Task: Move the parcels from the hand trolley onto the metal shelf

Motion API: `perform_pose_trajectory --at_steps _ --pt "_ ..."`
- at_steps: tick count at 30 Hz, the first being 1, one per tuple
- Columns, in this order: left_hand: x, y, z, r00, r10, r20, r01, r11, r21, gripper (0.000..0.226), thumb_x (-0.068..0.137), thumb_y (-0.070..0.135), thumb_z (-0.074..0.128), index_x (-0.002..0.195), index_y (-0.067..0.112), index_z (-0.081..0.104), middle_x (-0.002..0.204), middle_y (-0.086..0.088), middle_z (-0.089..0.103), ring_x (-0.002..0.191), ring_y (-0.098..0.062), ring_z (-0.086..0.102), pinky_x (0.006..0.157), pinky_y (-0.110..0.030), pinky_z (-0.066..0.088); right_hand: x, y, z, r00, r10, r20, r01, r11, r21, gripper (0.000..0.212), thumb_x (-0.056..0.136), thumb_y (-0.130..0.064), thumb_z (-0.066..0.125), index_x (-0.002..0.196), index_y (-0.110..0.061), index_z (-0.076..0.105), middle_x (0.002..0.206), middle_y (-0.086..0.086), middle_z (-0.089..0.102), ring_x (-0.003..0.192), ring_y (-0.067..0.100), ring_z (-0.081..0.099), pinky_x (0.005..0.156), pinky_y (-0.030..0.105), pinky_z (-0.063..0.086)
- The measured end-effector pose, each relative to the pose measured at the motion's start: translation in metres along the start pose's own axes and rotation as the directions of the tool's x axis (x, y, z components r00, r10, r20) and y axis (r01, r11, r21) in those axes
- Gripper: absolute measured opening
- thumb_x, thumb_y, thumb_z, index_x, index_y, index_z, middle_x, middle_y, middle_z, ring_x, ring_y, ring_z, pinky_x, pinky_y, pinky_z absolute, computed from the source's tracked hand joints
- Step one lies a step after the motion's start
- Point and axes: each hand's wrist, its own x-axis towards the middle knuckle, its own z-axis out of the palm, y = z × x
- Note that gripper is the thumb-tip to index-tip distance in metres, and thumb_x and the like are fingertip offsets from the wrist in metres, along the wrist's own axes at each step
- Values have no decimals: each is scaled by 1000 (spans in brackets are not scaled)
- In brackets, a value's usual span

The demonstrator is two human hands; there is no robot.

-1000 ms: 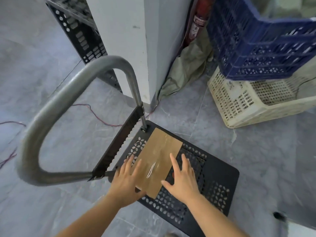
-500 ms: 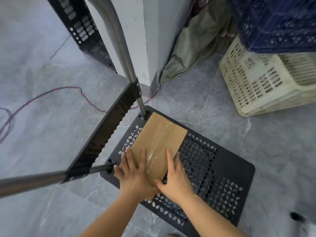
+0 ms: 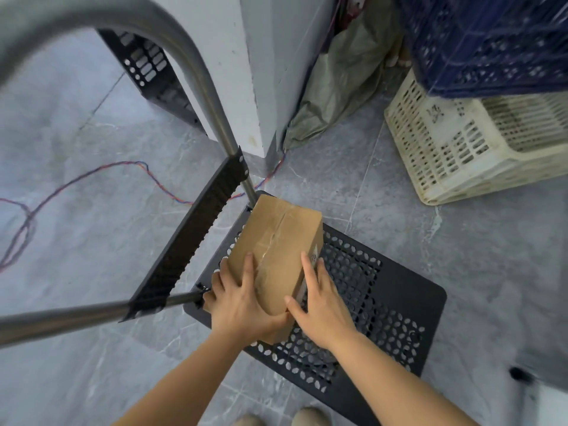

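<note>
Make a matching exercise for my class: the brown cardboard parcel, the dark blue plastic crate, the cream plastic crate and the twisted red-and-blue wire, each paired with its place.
Things:
1 brown cardboard parcel
2 dark blue plastic crate
3 cream plastic crate
4 twisted red-and-blue wire

Places:
A loose on the grey floor
B atop another crate
C gripped between left hand and right hand
D under another crate

Pairs: 1-C; 2-B; 3-D; 4-A

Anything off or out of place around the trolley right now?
A loose red-and-blue wire trails over the floor beside the trolley toward the pillar: a possible snag hazard. The parcel, held by the left hand and right hand, looks intact.
</note>
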Motion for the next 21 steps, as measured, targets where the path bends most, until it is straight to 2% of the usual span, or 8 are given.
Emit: perform_pose_trajectory --at_steps 4,7,11,15,19,21 --pt "-23 12 -37 999 41 8 -40 999 -18 126 37 89 26 146 36 -10 155 -12 -8 143 -35 3 113 -52 16 -24 -14 -30 998 -45 -45 46 999 16 85 91 -55 37 132 -40 -37 157 10 -15 147 23 0 117 41 18" --pt "-45 21 -69 998 59 25 -57 996 -70 128 36 89 30 146 38 -11 156 -10 -8 144 -34 3 114 -50 16 -48 -29 -59 993 -82 -87 85 996 37 89 84 -66 30 126 -36 -43 157 4 -20 147 17 -5 118 36 17" --pt "-87 34 -136 992 120 34 -112 976 -187 132 34 89 37 146 37 -10 157 -7 -4 145 -29 4 115 -50 19 -92 -53 -116 985 -128 -120 125 992 -31 77 94 -53 30 128 -38 -38 156 1 -23 147 20 1 116 37 21" --pt "-136 43 -212 974 225 -14 -217 918 -332 129 38 83 48 146 39 -8 155 -2 3 143 -26 9 116 -47 21 -135 -83 -183 974 -119 -193 108 992 -65 75 92 -54 28 136 -36 -30 157 4 -19 147 24 4 115 43 25" --pt "-189 51 -280 948 302 -96 -311 822 -477 130 38 82 52 146 39 -5 148 8 10 137 -17 20 111 -37 27 -187 -114 -246 944 -126 -305 122 992 -33 80 88 -56 39 133 -39 -26 155 3 -23 146 20 -9 118 42 13" --pt "-213 55 -310 930 344 -131 -360 778 -515 131 33 90 51 142 45 -6 134 16 14 128 -11 25 108 -34 30 -216 -129 -270 926 -139 -351 148 989 -1 86 78 -69 38 134 -43 -23 154 1 -26 142 13 -16 117 39 8"
